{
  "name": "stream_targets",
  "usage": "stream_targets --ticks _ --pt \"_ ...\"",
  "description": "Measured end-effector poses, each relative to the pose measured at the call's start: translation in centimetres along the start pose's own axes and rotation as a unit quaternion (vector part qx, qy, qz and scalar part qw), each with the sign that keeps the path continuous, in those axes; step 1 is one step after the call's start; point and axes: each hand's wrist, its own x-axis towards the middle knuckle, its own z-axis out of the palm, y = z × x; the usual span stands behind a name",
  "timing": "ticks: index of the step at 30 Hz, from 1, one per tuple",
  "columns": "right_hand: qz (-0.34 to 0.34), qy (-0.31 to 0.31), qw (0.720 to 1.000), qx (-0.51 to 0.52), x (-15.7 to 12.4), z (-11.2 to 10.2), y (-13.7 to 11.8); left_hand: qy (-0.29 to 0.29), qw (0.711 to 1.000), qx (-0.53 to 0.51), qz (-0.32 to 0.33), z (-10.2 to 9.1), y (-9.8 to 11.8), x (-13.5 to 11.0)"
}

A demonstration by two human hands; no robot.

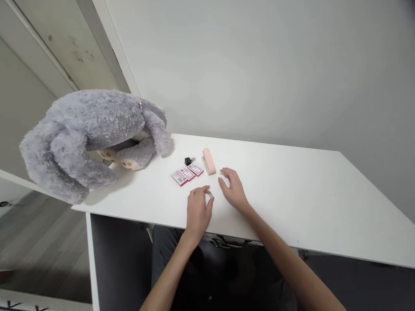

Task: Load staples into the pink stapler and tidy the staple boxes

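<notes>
Stapler [209, 161] lies far-left to near-right beside small boxes [187, 173], contents hidden; the left hand [197, 208] pinches a gray strip [211, 195], the right hand [234, 190] curves loosely, empty.

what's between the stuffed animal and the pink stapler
Left of the pink stapler, the head view shows a small black object and, nearer you, red-and-white boxes.

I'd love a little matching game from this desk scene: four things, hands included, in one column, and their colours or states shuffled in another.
Column one:
1. Stapler
2. Plush toy
3. Left hand
4. Right hand

Column two:
A. Pinching a small grey piece
B. Open, nothing visible in its grasp
C. Pale pink
D. Fluffy, greyish lavender

Right pairs: 1-C; 2-D; 3-A; 4-B
</notes>
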Motion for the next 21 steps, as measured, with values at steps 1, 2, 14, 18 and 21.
stream_targets --ticks 1,2,14,18,21 --pt "-0.001 0.007 1.000 0.004 -0.4 -0.4 -0.2 -0.001 1.000 -0.004 -0.001 0.0 0.0 0.0" --pt "0.004 0.008 1.000 0.008 -0.7 -0.7 -0.4 0.000 1.000 -0.009 0.000 0.0 0.0 0.0" --pt "0.133 -0.223 0.939 0.224 -1.1 -2.0 -2.6 0.049 0.996 -0.065 0.026 -1.0 0.7 0.3" --pt "0.156 -0.210 0.929 0.262 -0.8 -2.2 -2.2 0.048 0.995 -0.085 0.018 -1.0 0.9 0.3" --pt "0.165 -0.184 0.931 0.270 -0.6 -2.2 -1.8 0.060 0.996 -0.064 0.014 -1.5 0.8 0.8"
